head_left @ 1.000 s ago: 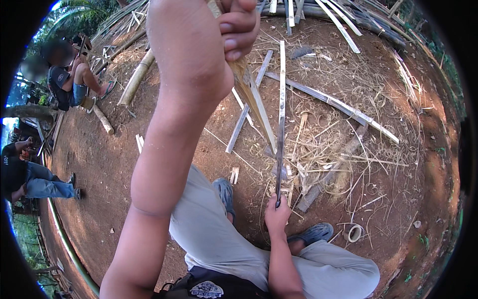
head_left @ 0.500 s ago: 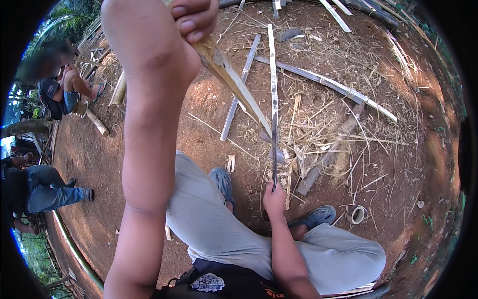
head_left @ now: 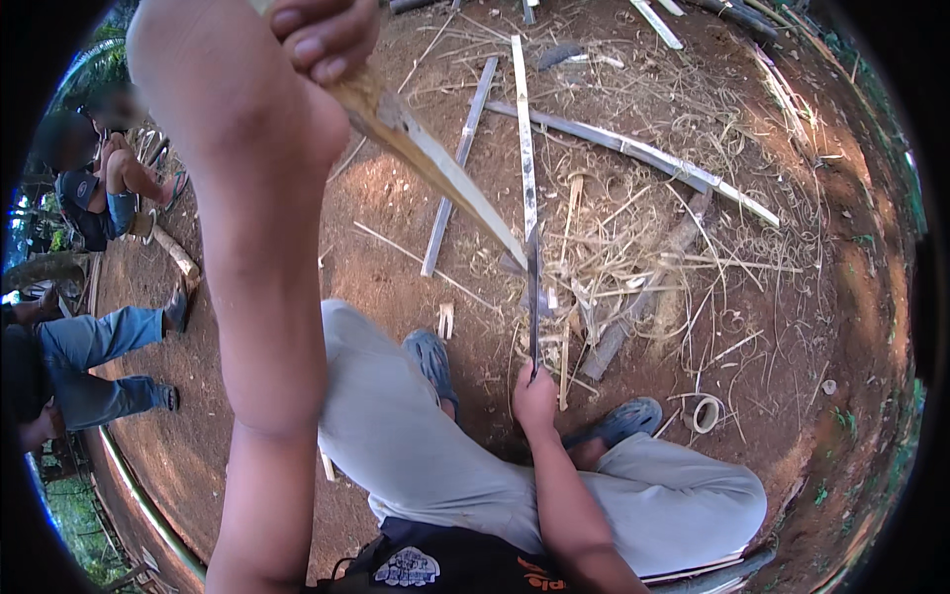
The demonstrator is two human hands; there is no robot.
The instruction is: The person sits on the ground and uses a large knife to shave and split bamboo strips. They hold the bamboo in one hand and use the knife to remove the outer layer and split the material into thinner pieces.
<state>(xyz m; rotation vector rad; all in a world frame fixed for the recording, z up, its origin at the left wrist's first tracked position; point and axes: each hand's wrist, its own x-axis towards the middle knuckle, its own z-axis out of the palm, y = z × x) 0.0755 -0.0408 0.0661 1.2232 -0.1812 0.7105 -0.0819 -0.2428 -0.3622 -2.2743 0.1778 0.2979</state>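
Note:
My left hand (head_left: 332, 38) is raised high at the upper left, fingers wrapped around a long tapering wood-coloured piece (head_left: 435, 163) with a pale grey face. Its narrow end slants down to a long thin bamboo strip (head_left: 524, 129); whether they touch I cannot tell. The strip is pale at the far end and dark near me. My right hand (head_left: 535, 401), closed, grips the strip's near end between my knees. Much of the left hand's grip is hidden behind my wrist and forearm.
Curled bamboo shavings (head_left: 633, 267) cover the dirt ahead. Split bamboo strips (head_left: 460, 168) lie among them, with a thick dark stick (head_left: 643, 327) and a short bamboo ring (head_left: 703, 414). At the left, one person sits (head_left: 94, 193) and another stands in jeans (head_left: 99, 346).
The view has shifted slightly, so the ground and both my hands appear a little farther left. My grips look the same. The person in jeans has moved their legs.

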